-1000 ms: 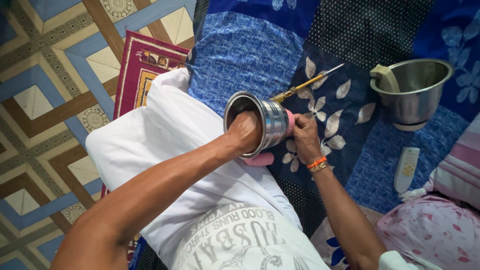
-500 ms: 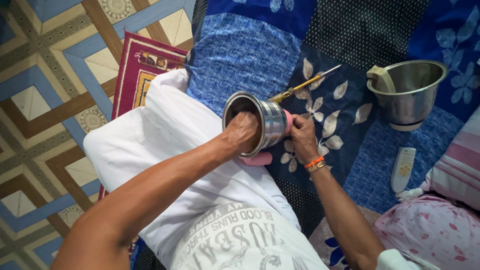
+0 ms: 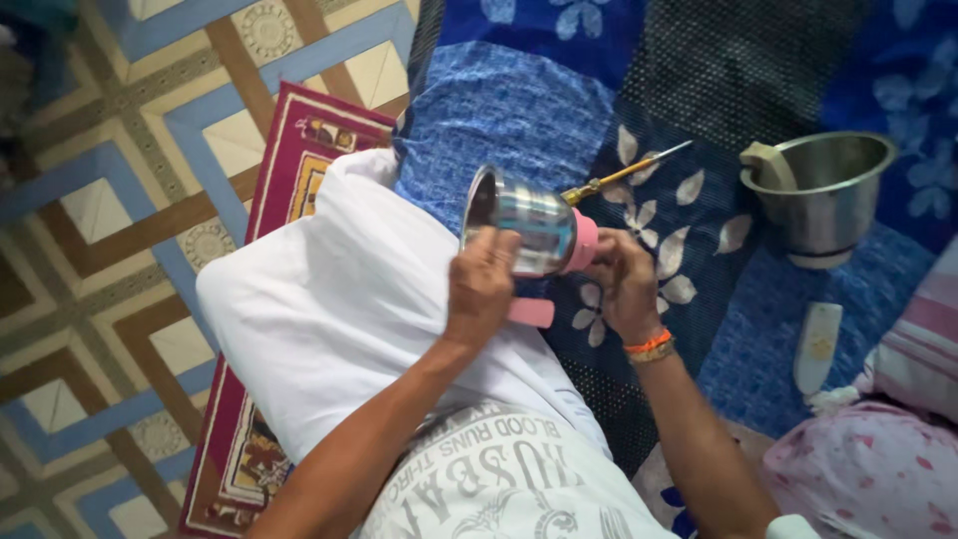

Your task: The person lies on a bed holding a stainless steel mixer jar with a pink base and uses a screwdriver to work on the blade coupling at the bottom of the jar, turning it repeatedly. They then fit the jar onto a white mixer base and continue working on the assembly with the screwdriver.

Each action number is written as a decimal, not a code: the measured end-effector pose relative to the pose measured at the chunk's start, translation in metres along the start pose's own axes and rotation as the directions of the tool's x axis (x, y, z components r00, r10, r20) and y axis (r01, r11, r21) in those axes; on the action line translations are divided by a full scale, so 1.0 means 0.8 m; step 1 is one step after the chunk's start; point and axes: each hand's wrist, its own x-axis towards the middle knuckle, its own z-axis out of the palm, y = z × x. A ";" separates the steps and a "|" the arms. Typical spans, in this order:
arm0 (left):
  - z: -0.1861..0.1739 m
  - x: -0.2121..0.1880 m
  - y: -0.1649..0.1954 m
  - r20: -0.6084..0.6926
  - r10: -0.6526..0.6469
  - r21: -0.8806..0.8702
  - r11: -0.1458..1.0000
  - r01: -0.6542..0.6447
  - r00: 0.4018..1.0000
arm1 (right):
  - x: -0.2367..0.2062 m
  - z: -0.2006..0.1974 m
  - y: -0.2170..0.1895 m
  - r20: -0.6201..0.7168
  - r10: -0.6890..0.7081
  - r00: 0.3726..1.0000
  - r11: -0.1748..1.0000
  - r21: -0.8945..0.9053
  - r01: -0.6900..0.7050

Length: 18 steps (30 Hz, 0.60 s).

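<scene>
A shiny steel jar (image 3: 524, 228) with a pink base lies on its side above my white-clad knee (image 3: 339, 299), its open mouth turned left. My left hand (image 3: 482, 284) grips the jar's steel wall from below. Fingers of my right hand (image 3: 621, 282) hold the pink base end; an orange band sits on that wrist. A pink handle piece (image 3: 531, 312) sticks out beneath the jar between both hands. Just behind the jar, a brass-handled screwdriver (image 3: 627, 172) lies on the blue patchwork quilt (image 3: 519, 100).
A steel bowl (image 3: 823, 190) with a beige piece on its rim stands on the quilt at the right. A white remote-like object (image 3: 816, 344) lies below it. A maroon mat (image 3: 299, 170) and patterned floor tiles (image 3: 100, 200) are on the left. Pink floral cloth (image 3: 868, 469) sits bottom right.
The jar has turned, so its mouth now faces left and more of its steel wall shows. My left hand has shifted lower on the jar. The view has moved slightly.
</scene>
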 end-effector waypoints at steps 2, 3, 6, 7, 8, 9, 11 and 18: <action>-0.009 0.006 -0.006 0.089 -0.099 -0.352 0.928 0.124 0.991 | -0.015 0.002 -0.008 0.030 -0.318 0.948 0.946 0.075 0.315; -0.015 0.009 -0.009 0.134 -0.136 -0.505 0.843 0.186 0.982 | -0.022 0.007 -0.013 0.047 -0.465 0.884 0.881 0.124 0.456; -0.029 0.015 -0.014 0.228 -0.161 -0.742 0.610 0.278 0.960 | -0.048 0.029 -0.037 0.238 -0.705 0.668 0.504 -0.495 0.708; -0.032 0.016 -0.016 0.235 -0.141 -0.782 0.560 0.273 0.962 | -0.057 0.039 -0.046 0.291 -0.702 0.650 0.387 -0.610 0.692; -0.034 0.017 -0.017 0.242 -0.121 -0.819 0.507 0.270 0.963 | -0.067 0.049 -0.053 0.343 -0.691 0.637 0.257 -0.706 0.660; -0.036 0.018 -0.018 0.249 -0.100 -0.851 0.452 0.267 0.963 | -0.075 0.059 -0.061 0.392 -0.672 0.629 0.118 -0.781 0.613; -0.038 0.018 -0.022 0.242 -0.133 -0.874 0.400 0.275 0.961 | -0.086 0.077 -0.074 0.467 -0.638 0.612 0.087 -0.746 0.660; -0.035 0.003 -0.035 0.298 -0.121 -0.903 0.285 0.320 0.947 | -0.093 0.094 -0.101 0.421 -0.682 0.599 0.365 -0.514 0.776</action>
